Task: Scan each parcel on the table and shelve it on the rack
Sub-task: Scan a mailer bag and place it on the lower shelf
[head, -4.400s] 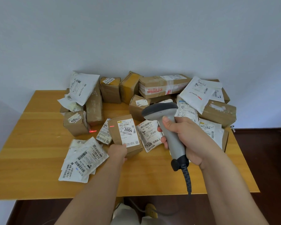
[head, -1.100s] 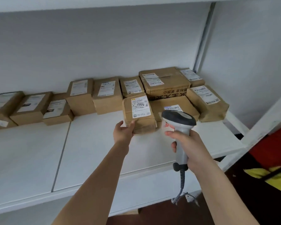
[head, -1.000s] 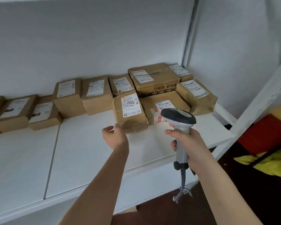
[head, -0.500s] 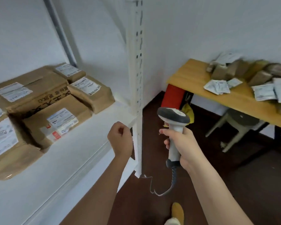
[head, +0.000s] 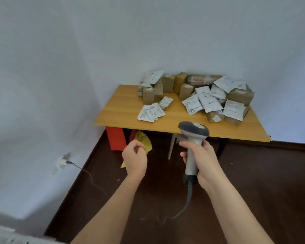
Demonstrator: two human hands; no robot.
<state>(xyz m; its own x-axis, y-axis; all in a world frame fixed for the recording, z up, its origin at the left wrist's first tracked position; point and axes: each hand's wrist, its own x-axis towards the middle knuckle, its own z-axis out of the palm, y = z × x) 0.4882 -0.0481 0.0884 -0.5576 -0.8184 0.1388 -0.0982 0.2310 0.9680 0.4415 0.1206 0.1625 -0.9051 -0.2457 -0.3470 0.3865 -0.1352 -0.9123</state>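
While the parcels (head: 197,95) lie heaped on the far half of the wooden table (head: 123,110), none is in either hand: brown cartons stand along the far edge against the wall, and white mailer bags spill nearward over them, with a small fan of white mailers (head: 151,112) lying apart toward the near left of the pile. The rack is not in view here. The right hand (head: 201,162) is wrapped around the handle of the barcode scanner (head: 193,138), head up and pointing toward the table, its cord (head: 187,199) trailing down to the dark floor. The left hand (head: 135,159) holds nothing, its fingers curled into a loose fist, hanging in the air well short of the table. By the look of it the step in hand is the walk to the table to fetch another parcel. The next move would call for the left hand to uncurl and take one parcel, likely one at the near side of the heap, turning its label up so the scanner can read it. Under the table's left end stand a red panel (head: 115,139) and something yellow (head: 143,140); a wall socket (head: 61,163) with a plugged cable sits low on the left wall.
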